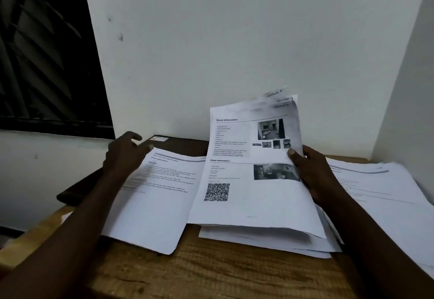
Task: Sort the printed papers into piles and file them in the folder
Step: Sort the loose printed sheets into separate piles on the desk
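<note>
Head view: your right hand point(314, 176) pinches the sheaf of papers point(249, 172) by its right edge, tilted up near the table's point(211, 273) back edge. It looks light, floppy and slippery, so support it mid-edge. Your left hand point(124, 155), fingers loosely spread, is over the left pile point(155, 200).

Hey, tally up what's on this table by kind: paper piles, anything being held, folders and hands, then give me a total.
Paper piles lying on the wooden table: 3, the left pile, middle pile, right pile
Sheaf of papers, held up: 1
Dark folder: 1
Hands: 2, left hand, right hand
Total: 7
</note>
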`<state>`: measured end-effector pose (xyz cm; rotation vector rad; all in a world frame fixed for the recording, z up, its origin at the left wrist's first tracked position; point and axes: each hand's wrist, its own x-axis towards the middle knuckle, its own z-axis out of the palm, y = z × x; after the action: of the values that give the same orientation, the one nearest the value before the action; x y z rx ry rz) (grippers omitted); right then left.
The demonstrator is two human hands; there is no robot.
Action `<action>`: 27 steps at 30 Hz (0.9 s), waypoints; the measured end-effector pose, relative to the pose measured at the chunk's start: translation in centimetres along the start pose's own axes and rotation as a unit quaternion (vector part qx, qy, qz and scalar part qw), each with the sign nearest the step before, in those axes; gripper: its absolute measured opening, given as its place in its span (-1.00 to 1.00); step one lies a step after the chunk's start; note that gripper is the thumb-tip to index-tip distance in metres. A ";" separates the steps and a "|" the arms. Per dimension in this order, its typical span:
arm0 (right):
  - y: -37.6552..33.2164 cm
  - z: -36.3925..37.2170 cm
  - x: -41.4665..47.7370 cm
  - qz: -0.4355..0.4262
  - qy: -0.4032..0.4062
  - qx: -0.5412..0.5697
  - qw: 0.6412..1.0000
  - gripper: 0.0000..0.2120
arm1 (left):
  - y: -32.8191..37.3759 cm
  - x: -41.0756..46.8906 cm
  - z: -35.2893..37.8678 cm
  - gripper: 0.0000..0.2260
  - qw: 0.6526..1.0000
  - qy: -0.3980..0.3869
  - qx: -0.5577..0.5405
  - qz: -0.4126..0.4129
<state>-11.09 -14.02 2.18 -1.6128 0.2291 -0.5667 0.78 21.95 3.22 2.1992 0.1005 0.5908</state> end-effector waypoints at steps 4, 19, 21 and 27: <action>-0.3 -0.3 -0.2 -0.011 0.014 0.002 1.000 -0.91 | 6.7 -3.9 2.7 -0.56 0.939 -0.218 -0.263 -0.044; -1.4 -2.6 0.3 0.061 -0.065 0.065 0.994 -0.76 | 8.5 -6.4 10.4 -0.83 0.848 -0.285 -0.443 -0.063; -1.2 -2.5 0.5 0.048 -0.024 0.042 0.998 -0.81 | 8.0 -5.6 10.1 -0.90 0.880 -0.243 -0.403 -0.062; -2.7 -4.3 0.5 0.011 0.097 0.052 0.994 -0.74 | 5.4 -3.6 8.8 -0.80 0.971 -0.048 -0.235 0.007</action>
<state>-13.21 -17.64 5.03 -1.4538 0.3571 -0.7079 0.81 11.20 1.12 1.7631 -0.0972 0.4590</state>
